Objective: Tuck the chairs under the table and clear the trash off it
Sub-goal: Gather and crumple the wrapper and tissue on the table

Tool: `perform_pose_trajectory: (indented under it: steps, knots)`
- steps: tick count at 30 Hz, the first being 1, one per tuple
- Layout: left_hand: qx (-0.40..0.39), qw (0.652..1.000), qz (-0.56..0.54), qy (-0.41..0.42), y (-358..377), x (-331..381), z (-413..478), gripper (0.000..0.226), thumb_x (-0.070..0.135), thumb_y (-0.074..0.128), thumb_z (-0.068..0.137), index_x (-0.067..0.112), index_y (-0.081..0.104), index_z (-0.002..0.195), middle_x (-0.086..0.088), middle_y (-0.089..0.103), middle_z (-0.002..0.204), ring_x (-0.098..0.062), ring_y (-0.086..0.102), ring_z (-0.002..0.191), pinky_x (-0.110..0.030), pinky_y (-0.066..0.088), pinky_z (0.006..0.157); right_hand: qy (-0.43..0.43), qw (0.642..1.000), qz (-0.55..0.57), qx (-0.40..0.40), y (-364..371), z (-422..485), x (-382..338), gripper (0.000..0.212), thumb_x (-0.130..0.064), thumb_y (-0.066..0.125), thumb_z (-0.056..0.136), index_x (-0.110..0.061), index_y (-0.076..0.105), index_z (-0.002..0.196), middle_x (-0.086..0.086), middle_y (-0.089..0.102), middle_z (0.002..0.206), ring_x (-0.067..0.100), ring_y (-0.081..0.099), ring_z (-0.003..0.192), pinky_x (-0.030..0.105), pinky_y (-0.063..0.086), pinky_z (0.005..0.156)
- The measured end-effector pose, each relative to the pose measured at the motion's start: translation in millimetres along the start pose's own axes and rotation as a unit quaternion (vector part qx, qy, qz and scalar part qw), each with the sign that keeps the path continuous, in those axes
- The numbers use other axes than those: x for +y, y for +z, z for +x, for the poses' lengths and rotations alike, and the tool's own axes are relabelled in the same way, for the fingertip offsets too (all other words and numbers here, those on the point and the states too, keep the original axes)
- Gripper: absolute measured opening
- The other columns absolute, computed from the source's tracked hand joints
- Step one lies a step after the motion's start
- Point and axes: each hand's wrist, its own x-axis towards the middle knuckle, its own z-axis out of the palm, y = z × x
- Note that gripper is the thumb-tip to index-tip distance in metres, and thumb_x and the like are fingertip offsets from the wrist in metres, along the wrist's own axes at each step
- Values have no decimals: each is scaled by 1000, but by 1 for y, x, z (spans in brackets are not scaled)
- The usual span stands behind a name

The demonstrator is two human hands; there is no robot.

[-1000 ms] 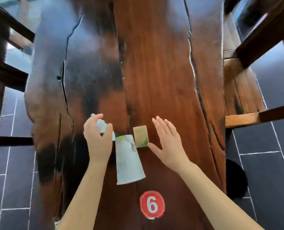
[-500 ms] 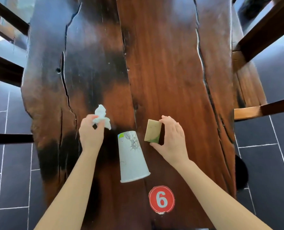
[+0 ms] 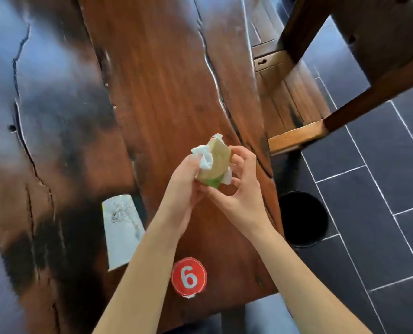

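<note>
Above the dark wooden table (image 3: 152,80), my left hand (image 3: 183,186) and my right hand (image 3: 241,189) meet near its right edge. Together they hold a tan and green paper packet (image 3: 216,165) and a crumpled white tissue (image 3: 204,156) pressed against it. My left hand's fingers pinch the tissue and the packet's left side. From the right, my right hand's fingers curl round the packet. A white paper cup (image 3: 122,230) lies on its side on the table, left of my left forearm.
A black round bin (image 3: 302,218) stands on the dark tiled floor just right of the table, below my hands. A wooden chair (image 3: 297,97) stands at the table's right side, its seat partly under the top. A red sticker with a 6 (image 3: 188,277) marks the near end.
My left hand carried the tissue rightward from beside the cup. My right hand lifted the packet off the table. Both hands now meet near the right edge. The camera view shifted right.
</note>
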Motion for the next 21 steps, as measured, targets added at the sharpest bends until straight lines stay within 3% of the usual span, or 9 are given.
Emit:
perform_pose_trajectory:
  steps: [2, 4, 6, 8, 13, 15, 17, 19, 21]
  knots:
    - [5, 999, 38, 5, 31, -13, 3, 46, 51, 48, 85, 26, 57, 123, -2, 65, 118, -17, 62, 109, -33, 52, 89, 18, 1000, -1, 10, -29, -6, 10, 77, -25, 82, 73, -21, 33, 132, -26, 52, 122, -3, 55, 115, 15, 50, 88]
    - [0, 996, 79, 30, 59, -26, 5, 30, 40, 56, 88, 27, 59, 115, 3, 67, 112, -13, 63, 107, -32, 52, 91, 45, 999, 8, 19, -59, -12, 21, 73, -19, 81, 74, -22, 34, 130, -21, 59, 116, 1, 61, 107, 21, 54, 83]
    - [-2, 987, 144, 78, 85, -38, 8, 17, 25, 61, 89, 30, 60, 105, 15, 67, 99, 1, 61, 97, -16, 50, 81, 61, 998, 13, 31, -89, -19, 31, 70, -17, 79, 75, -26, 35, 128, -15, 64, 112, 3, 63, 101, 20, 53, 80]
    - [-5, 977, 184, 103, 110, -48, 12, 22, 19, 64, 88, 36, 58, 101, 21, 64, 93, 9, 59, 92, -5, 47, 74, 79, 997, 5, 24, -118, -25, 39, 70, -21, 79, 74, -32, 35, 128, -19, 60, 115, 2, 59, 105, 18, 51, 84]
    - [-106, 967, 220, 71, 168, -73, 30, 35, 18, 64, 87, 52, 58, 92, 29, 65, 92, 8, 62, 89, -5, 48, 68, 173, 981, 81, 7, -186, -41, 64, 68, -43, 73, 75, -43, 33, 130, -22, 47, 127, -1, 56, 110, 17, 52, 85]
    - [-176, 942, 280, 53, 190, -86, 40, 28, 22, 65, 86, 46, 59, 98, 21, 67, 94, 1, 64, 90, -11, 51, 71, 237, 958, 151, 63, -209, -49, 82, 67, -52, 67, 79, -43, 30, 134, -16, 52, 125, -2, 59, 106, 21, 53, 86]
    - [-236, 910, 341, 10, 212, -102, 53, 27, 21, 65, 80, 37, 61, 102, 9, 69, 91, -10, 66, 86, -26, 55, 76, 289, 941, 144, 104, -229, -61, 106, 62, -46, 65, 85, -37, 33, 137, -15, 58, 113, -6, 61, 99, 20, 51, 84]
    - [-281, 875, 393, -45, 233, -124, 63, 29, 23, 66, 75, 31, 62, 102, 3, 69, 88, -16, 65, 82, -37, 54, 80, 350, 926, 101, 104, -242, -76, 132, 43, -37, 66, 87, -31, 50, 126, -14, 62, 105, 3, 62, 99, 25, 52, 85]
    - [-297, 853, 417, -100, 250, -149, 71, 38, 23, 70, 72, 26, 61, 109, 1, 67, 90, -13, 64, 82, -37, 55, 80, 405, 902, 100, 116, -250, -92, 156, 21, -32, 68, 86, -26, 64, 106, -8, 68, 98, 14, 66, 98, 36, 56, 86]
